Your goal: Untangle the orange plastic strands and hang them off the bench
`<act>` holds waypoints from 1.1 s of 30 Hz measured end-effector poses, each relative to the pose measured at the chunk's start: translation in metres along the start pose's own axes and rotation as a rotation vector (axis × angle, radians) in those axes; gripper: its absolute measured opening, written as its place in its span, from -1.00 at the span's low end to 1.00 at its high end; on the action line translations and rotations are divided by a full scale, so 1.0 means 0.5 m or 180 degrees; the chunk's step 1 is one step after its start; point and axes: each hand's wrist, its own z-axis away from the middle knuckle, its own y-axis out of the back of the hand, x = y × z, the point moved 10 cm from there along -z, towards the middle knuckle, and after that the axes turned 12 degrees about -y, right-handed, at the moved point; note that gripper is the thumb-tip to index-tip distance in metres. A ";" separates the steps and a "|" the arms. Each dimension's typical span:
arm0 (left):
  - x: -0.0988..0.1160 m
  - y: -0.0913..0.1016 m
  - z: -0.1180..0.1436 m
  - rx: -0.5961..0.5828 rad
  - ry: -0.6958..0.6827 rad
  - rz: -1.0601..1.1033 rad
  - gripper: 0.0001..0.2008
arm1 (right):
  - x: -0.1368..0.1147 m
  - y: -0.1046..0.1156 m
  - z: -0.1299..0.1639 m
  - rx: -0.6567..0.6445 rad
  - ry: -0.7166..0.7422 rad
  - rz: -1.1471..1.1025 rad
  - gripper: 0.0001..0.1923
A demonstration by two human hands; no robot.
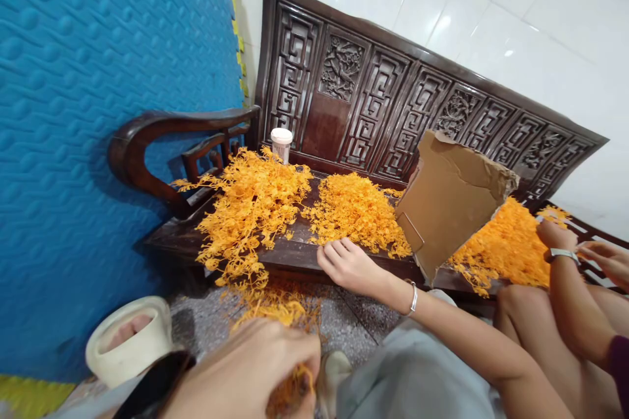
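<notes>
My left hand (250, 366), at the bottom with a black band on its wrist, is closed around some orange plastic sprigs (289, 389); part of the bunch is hidden by the fingers. My right hand (348, 265) wears a silver bracelet and hovers at the front edge of the dark wooden bench (299, 258). Its fingers are curled together, and anything between them is too small to make out. Just behind it lies a heap of small orange plastic pieces (356, 213). Left of that, a tangled pile of orange branching sprigs (255, 196) spills over the bench edge.
A cardboard sheet (452, 186) stands tilted between the middle heap and another orange heap (506, 249). A white-lidded tub (282, 144) is by the backrest. At right are a co-worker's hands (557, 236). Blue foam mat (98, 111) covers the left side; a cream-coloured ring-shaped object (157, 321) sits lower left.
</notes>
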 end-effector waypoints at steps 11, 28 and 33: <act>-0.104 0.051 -0.076 0.0291 0.0776 0.1602 -0.77 | 0.033 0.035 -0.010 -0.0062 -0.0624 -0.1164 -0.75; -0.084 0.055 -0.134 0.0618 0.0461 0.2505 -0.82 | 0.057 -0.075 0.004 -0.1668 -0.1998 -0.6272 -0.64; -0.081 0.042 -0.153 0.0491 0.0438 0.2443 -0.83 | 0.074 -0.078 0.006 -0.1567 -0.2080 -0.6325 -0.73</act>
